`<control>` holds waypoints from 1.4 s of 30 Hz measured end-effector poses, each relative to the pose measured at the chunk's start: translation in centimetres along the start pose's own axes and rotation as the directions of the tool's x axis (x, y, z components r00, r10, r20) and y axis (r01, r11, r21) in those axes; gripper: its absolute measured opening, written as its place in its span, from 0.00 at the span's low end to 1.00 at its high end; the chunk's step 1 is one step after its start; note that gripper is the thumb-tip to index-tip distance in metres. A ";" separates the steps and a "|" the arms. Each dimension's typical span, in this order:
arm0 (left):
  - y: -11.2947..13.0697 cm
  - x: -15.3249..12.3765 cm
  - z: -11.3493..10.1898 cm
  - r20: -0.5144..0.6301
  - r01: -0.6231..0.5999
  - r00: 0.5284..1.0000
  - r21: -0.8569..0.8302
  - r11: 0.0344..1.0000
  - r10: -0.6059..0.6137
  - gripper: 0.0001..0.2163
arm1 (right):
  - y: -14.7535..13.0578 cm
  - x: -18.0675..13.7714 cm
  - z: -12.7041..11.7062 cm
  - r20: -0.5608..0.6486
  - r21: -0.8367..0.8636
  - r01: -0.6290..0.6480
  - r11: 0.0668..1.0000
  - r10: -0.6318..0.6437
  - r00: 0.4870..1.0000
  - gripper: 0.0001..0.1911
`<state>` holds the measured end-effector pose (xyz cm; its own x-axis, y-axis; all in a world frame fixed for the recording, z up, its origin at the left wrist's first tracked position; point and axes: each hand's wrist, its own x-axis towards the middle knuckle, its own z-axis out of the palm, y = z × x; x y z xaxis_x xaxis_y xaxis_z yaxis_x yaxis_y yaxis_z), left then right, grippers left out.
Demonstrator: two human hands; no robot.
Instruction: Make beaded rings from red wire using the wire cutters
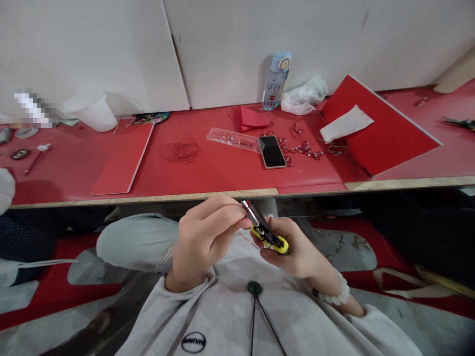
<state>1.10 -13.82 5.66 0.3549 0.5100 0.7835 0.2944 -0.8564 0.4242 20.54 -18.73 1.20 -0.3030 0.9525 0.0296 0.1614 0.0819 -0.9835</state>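
Observation:
My right hand point(287, 242) is wrapped round a small tool with black and yellow handles, which looks like a lighter or thread snips point(263, 227); its exact kind is hard to make out. The tool's metal tip points up and left to the fingertips of my left hand point(211, 232). Those fingers are pinched on a thin red cord point(247, 238), which runs down toward my right hand. A small pale bead point(270, 216) shows by my right fingers. What else lies inside the left pinch is hidden.
On the red table point(222, 173) lie a phone point(273, 152), a clear plastic tray point(230, 138), a tangle of red cord point(181, 148) and several beaded loops point(306, 150). A water bottle point(276, 81) stands behind. Red boards point(386, 128) lie on either side.

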 end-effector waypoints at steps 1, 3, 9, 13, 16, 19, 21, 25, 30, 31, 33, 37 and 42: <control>0.0 0.0 0.0 -0.010 -0.007 1.000 -0.006 1.000 0.007 0.08 | 0.0 0.0 0.0 -0.004 0.001 0.008 1.000 -0.008 1.000 0.07; -0.1 0.0 0.1 -0.023 -0.010 1.000 -0.017 1.000 0.009 0.07 | -0.1 0.1 0.1 -0.017 0.002 0.017 1.000 -0.017 1.000 0.08; -0.2 -0.1 0.3 -0.030 0.003 1.000 -0.014 1.000 -0.004 0.08 | 0.2 0.0 0.2 -0.020 0.026 0.013 1.000 -0.013 1.000 0.09; -0.1 -0.1 0.3 -0.036 0.007 0.999 -0.015 1.000 -0.008 0.08 | 0.2 0.0 0.3 -0.015 0.025 0.019 1.000 -0.018 1.000 0.08; -0.1 0.0 0.3 -0.033 0.017 0.999 -0.034 0.999 -0.018 0.09 | 0.2 0.0 0.4 -0.017 0.014 0.020 1.000 -0.020 1.000 0.12; -0.1 0.0 0.4 -0.021 0.025 0.999 -0.067 0.997 -0.027 0.09 | 0.2 0.0 0.5 -0.020 0.005 0.021 1.000 -0.021 1.000 0.11; -0.1 0.0 0.4 -0.024 0.027 0.999 -0.090 0.996 -0.030 0.10 | 0.2 0.0 0.5 -0.023 0.003 0.030 1.000 -0.030 0.999 0.08; 0.0 0.0 0.5 -0.035 0.028 0.999 -0.097 0.995 -0.032 0.10 | 0.2 0.0 0.7 -0.030 0.012 0.043 0.999 -0.043 0.999 0.07; 0.1 0.1 0.7 -0.056 0.042 0.997 -0.074 0.996 -0.047 0.11 | 0.3 0.0 1.0 -0.041 -0.008 0.040 0.999 -0.041 0.998 0.08; 0.2 0.1 0.7 -0.058 0.045 0.997 -0.070 0.997 -0.049 0.11 | 0.3 -0.1 1.0 -0.043 -0.013 0.038 0.999 -0.039 0.998 0.08; 0.2 0.0 0.7 -0.057 0.052 0.997 -0.063 0.997 -0.055 0.12 | 0.3 -0.1 1.1 -0.047 -0.011 0.041 0.999 -0.041 0.998 0.09; 0.4 0.0 0.9 -0.074 0.062 0.995 -0.071 0.996 -0.067 0.12 | 0.2 0.0 1.3 -0.039 0.007 0.049 0.999 -0.049 0.998 0.08; 0.5 0.1 1.0 -0.082 0.061 0.994 -0.101 0.993 -0.069 0.12 | 0.0 0.0 1.4 -0.052 0.011 0.049 0.999 -0.049 0.997 0.07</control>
<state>2.19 -14.16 5.50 0.2597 0.5599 0.7868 0.2245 -0.8274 0.5148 19.24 -19.16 0.91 -0.2618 0.9612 0.0866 0.1357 0.1255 -0.9828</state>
